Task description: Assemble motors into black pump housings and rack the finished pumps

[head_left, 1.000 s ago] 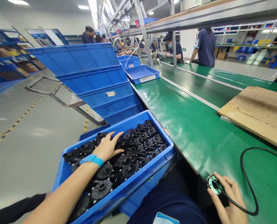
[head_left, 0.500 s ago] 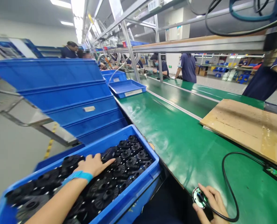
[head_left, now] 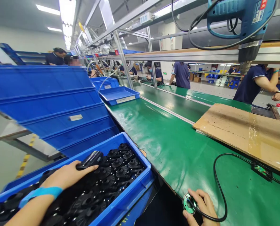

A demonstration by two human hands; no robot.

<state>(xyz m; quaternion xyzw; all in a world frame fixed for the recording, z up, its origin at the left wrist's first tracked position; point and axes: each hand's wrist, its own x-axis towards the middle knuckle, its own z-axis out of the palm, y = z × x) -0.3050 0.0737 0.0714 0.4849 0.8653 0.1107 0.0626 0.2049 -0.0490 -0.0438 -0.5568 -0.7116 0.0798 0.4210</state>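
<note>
The left hand [head_left: 66, 175], lower left, curls round a black part [head_left: 92, 159]; the right hand [head_left: 204, 202] pinches a circuit board [head_left: 189, 205], which a snagging cable [head_left: 220, 182] could dislodge.

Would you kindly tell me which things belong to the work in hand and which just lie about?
In use:
round green circuit board with black cable, in the right hand
black cylindrical part, in the left hand
blue plastic bin of black parts

Apparently idle:
flat brown cardboard sheet
shallow blue plastic tray
</note>
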